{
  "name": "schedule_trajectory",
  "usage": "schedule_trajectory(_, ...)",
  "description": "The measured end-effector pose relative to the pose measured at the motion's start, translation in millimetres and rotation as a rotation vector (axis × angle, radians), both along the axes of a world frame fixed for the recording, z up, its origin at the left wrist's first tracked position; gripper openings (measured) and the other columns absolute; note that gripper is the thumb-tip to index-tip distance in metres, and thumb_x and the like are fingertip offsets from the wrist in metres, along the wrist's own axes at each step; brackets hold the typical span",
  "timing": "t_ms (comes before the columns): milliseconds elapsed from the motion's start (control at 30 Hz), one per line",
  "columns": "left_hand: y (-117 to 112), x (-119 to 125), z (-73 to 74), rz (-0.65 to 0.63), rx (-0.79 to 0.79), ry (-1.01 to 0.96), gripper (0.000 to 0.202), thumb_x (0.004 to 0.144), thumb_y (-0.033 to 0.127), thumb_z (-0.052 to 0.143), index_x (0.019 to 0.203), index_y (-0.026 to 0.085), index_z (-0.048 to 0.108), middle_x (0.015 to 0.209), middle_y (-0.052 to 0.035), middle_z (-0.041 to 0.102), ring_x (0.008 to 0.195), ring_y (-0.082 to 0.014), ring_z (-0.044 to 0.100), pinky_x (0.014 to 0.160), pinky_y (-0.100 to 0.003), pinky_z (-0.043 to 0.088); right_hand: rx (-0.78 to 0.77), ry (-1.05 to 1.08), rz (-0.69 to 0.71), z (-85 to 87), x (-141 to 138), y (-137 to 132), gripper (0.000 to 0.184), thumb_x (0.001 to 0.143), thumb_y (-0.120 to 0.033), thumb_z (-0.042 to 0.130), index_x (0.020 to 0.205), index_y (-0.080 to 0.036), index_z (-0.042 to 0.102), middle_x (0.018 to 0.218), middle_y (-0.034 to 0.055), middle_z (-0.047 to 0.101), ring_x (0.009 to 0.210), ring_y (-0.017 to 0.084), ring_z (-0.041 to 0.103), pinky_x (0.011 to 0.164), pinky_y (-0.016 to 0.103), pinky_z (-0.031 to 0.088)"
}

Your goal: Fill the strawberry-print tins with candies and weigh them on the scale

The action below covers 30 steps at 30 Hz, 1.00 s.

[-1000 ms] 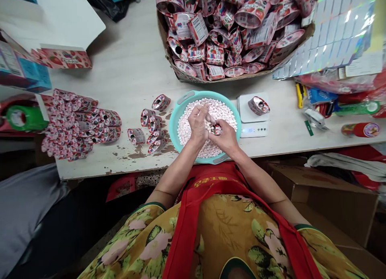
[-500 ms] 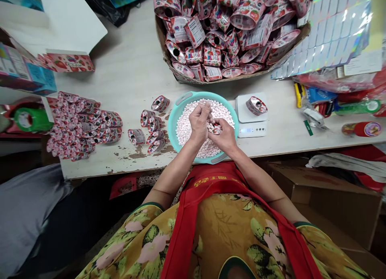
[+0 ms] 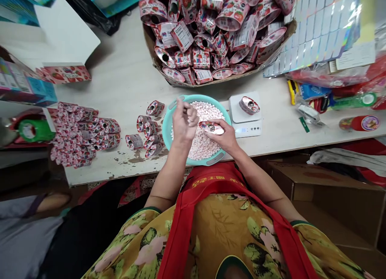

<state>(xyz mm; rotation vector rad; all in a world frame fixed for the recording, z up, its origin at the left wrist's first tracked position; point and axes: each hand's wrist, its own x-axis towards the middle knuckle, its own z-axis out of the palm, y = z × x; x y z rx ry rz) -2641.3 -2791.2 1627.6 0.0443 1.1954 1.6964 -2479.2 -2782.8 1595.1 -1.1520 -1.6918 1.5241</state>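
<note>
My right hand [image 3: 226,137] holds an oval strawberry-print candy container [image 3: 212,128] over the bowl, its silvery top tilted up. Some pale pieces show at the container's opening. My left hand [image 3: 183,122] is raised above the bowl's left side, fingers curled in; whatever may be inside them is hidden. Below both hands, the turquoise bowl [image 3: 167,144] is filled with small pale pink candies [image 3: 205,146]. Right of the bowl, a similar container [image 3: 249,105] rests on a white digital scale [image 3: 238,115], whose display is lit.
Several loose containers [image 3: 151,129] stand left of the bowl, beside a stacked pile [image 3: 87,134]. A cardboard box [image 3: 169,78] full of containers lies at the back. Sticker sheets [image 3: 313,33], a yellow cutter [image 3: 292,92] and a red-capped jar [image 3: 358,123] are at right. Another person's leg [image 3: 90,218] shows lower left.
My left hand has moved left, away from the container in my right hand, and the container's top now shows. The view has shifted slightly.
</note>
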Motion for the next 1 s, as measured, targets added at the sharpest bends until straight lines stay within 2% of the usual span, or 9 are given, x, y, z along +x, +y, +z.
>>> schedule_trajectory(67,2,-14,-10.1,-0.014,-0.098,-0.079,0.041,0.095,0.05,0.062,0.07,0.018,0.054,0.061,0.0013,0.05,0.047,-0.0054,0.045,0.038,-0.016,0.031,0.007,0.01,-0.036,3.7,15,3,0.043,0.071,-0.038,0.078,0.111,-0.022,0.069,0.116,0.0052,0.071,0.108,0.022,0.066,0.099,0.036,0.051)
schedule_trajectory(167,-1,-14,-25.6,-0.208,-0.283,-0.121,0.034,0.092,0.039,0.068,0.071,0.016,0.055,0.061,0.002,0.05,0.043,-0.003,0.04,0.035,-0.013,0.022,0.02,-0.027,-0.077,7.9,33,7,0.041,0.072,-0.037,0.078,0.11,-0.023,0.07,0.115,0.005,0.07,0.108,0.022,0.066,0.1,0.037,0.051)
schedule_trajectory(233,-6,-2,-27.2,-0.365,-0.252,-0.035,0.028,0.086,0.035,0.074,0.077,0.015,0.059,0.059,0.004,0.048,0.039,-0.0011,0.032,0.035,-0.012,0.014,0.046,-0.05,-0.084,8.8,40,10,0.039,0.072,-0.034,0.077,0.109,-0.024,0.071,0.112,0.0046,0.07,0.106,0.022,0.066,0.099,0.037,0.051)
schedule_trajectory(367,-5,27,-12.9,-0.549,-0.069,0.17,0.036,0.078,0.044,0.081,0.079,0.017,0.058,0.054,0.0072,0.04,0.04,-0.0022,0.024,0.038,-0.015,0.013,0.062,-0.082,-0.107,8.6,46,13,0.039,0.073,-0.033,0.076,0.11,-0.024,0.071,0.111,0.0044,0.07,0.104,0.022,0.066,0.098,0.037,0.051)
schedule_trajectory(500,39,53,-13.5,-0.621,-0.042,0.337,0.035,0.082,0.041,0.076,0.071,0.018,0.053,0.055,0.0066,0.039,0.044,-0.0052,0.026,0.043,-0.018,0.019,0.007,-0.061,-0.265,5.1,68,18,0.043,0.072,-0.035,0.078,0.112,-0.022,0.071,0.111,0.0055,0.071,0.103,0.022,0.067,0.098,0.038,0.052)
schedule_trajectory(633,103,90,-34.0,-0.847,0.012,0.649,0.017,0.087,0.024,0.066,0.073,0.017,0.058,0.063,0.0018,0.053,0.057,-0.0106,0.042,0.058,-0.022,0.032,-0.046,-0.079,-0.446,-3.2,113,26,0.049,0.069,-0.039,0.081,0.113,-0.02,0.07,0.112,0.0074,0.072,0.104,0.023,0.068,0.099,0.041,0.054)
schedule_trajectory(733,135,119,-47.7,-1.014,-0.066,0.969,0.011,0.085,0.019,0.066,0.075,0.019,0.06,0.072,-0.0017,0.061,0.07,-0.0173,0.052,0.069,-0.026,0.036,-0.066,-0.104,-0.549,-7.8,145,31,0.052,0.067,-0.041,0.083,0.113,-0.02,0.07,0.113,0.0086,0.072,0.104,0.023,0.068,0.099,0.042,0.055)
schedule_trajectory(867,144,130,-60.8,-1.098,-0.166,1.2,0.021,0.079,0.029,0.076,0.094,0.023,0.062,0.081,-0.0025,0.067,0.077,-0.0231,0.058,0.072,-0.029,0.037,-0.097,-0.122,-0.63,-11.1,173,34,0.051,0.068,-0.042,0.083,0.111,-0.02,0.07,0.113,0.0088,0.073,0.104,0.023,0.069,0.099,0.044,0.055)
schedule_trajectory(1000,139,121,-69.0,-1.098,-0.094,1.24,0.026,0.083,0.039,0.073,0.102,0.026,0.062,0.08,-0.0006,0.067,0.075,-0.0222,0.059,0.071,-0.029,0.037,-0.084,-0.144,-0.692,-17.2,186,38,0.051,0.067,-0.041,0.084,0.112,-0.02,0.071,0.113,0.0092,0.074,0.103,0.024,0.071,0.097,0.044,0.057)
